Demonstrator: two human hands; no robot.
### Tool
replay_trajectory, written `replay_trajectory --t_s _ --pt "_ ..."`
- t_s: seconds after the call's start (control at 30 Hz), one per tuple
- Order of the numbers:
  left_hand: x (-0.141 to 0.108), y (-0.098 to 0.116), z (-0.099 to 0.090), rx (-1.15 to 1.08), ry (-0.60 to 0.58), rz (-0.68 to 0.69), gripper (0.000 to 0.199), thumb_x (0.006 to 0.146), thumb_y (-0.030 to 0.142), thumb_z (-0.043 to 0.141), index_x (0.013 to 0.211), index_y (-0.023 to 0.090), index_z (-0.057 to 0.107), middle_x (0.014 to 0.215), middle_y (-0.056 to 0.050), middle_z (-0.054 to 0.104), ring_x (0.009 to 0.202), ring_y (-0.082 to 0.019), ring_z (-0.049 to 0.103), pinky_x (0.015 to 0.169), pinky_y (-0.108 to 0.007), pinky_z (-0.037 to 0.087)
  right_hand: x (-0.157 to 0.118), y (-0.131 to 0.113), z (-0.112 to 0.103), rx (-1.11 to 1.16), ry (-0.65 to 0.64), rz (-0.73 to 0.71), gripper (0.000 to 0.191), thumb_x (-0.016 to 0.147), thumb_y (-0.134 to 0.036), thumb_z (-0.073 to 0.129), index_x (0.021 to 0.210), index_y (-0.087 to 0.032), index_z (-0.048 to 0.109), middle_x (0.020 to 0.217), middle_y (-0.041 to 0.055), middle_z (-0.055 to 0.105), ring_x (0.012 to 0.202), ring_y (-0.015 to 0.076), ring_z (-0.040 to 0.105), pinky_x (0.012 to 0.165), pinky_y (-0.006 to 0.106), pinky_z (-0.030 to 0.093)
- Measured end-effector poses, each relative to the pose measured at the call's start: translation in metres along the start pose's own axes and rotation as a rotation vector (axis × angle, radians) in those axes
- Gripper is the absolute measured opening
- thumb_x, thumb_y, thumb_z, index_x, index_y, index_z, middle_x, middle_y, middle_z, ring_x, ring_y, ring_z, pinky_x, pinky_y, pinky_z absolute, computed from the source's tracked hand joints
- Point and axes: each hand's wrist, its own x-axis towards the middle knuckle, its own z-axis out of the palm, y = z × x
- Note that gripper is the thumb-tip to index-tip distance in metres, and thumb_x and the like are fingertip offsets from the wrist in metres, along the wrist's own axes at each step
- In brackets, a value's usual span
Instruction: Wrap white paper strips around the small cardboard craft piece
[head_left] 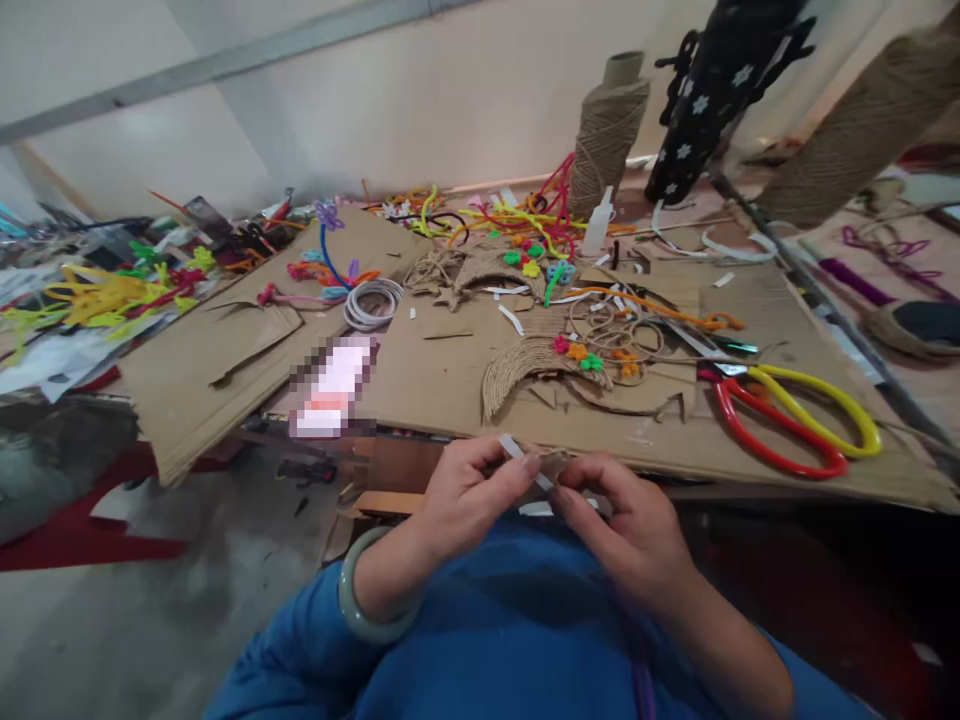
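Note:
My left hand (469, 495) pinches a narrow white strip (513, 447), whose upper end sticks out past the fingers. Close by on the right, the fingertips of my right hand (630, 510) are pressed together at the strip's lower end. Between the hands is a small pale piece, too blurred to name. Another white strip (535, 509) shows below the fingers, against the blue clothing. Just beyond, on the cardboard, lies a twine-covered crescent (517, 375) with small pink, orange and green flowers. A second crescent (487, 268) with coloured flowers lies farther back.
Large scissors (795, 420) with red and yellow handles lie at the right of the cardboard (435, 370). A coil of white cord (373, 304) is left of centre. Behind stand a twine cone (609, 130) and a small glue bottle (598, 228). Coloured pipe cleaners (112, 295) are heaped left.

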Motion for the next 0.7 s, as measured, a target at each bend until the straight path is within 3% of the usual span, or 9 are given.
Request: replay_trajectory --t_s 0.2,0.4,0.53,0.7 --pt "0.008 0.004 0.009 0.099 0.055 0.03 0.048 0.085 0.055 0.051 0.065 0.013 0.063 0.055 0.0 0.051 0.054 -0.01 0.047 0.053 -0.023 0.039 0.001 0.01 -0.008 0.006 -0.015 0.004 0.011 0.084 -0.029 0.056 0.076 -0.021 0.059 0.064 -0.0002 0.067 0.056 0.0141 0.064 0.052 0.022 0.051" --pt "0.016 0.004 0.016 0.131 0.033 0.063 0.045 0.087 0.052 0.051 0.074 0.013 0.068 0.061 -0.002 0.058 0.059 -0.011 0.052 0.056 -0.023 0.041 0.0 0.018 -0.015 0.011 -0.043 0.001 0.02 0.089 -0.031 0.052 0.072 -0.021 0.058 0.059 -0.001 0.063 0.052 0.0132 0.06 0.05 0.023 0.046" --pt "0.022 0.006 0.018 0.056 0.058 0.007 0.046 0.086 0.054 0.051 0.086 0.013 0.072 0.066 -0.003 0.063 0.059 -0.012 0.055 0.055 -0.023 0.044 -0.004 0.021 -0.017 0.027 0.0 0.049 0.019 0.088 -0.031 0.053 0.072 -0.022 0.058 0.061 -0.0006 0.064 0.053 0.0141 0.06 0.051 0.025 0.045" --pt "0.028 0.008 0.022 0.06 0.107 0.026 0.048 0.087 0.054 0.048 0.082 0.012 0.071 0.065 -0.003 0.06 0.058 -0.011 0.054 0.053 -0.021 0.044 -0.003 0.023 -0.019 0.063 0.046 0.046 0.011 0.087 -0.03 0.055 0.08 -0.024 0.061 0.064 -0.0021 0.065 0.055 0.0136 0.061 0.052 0.024 0.045"
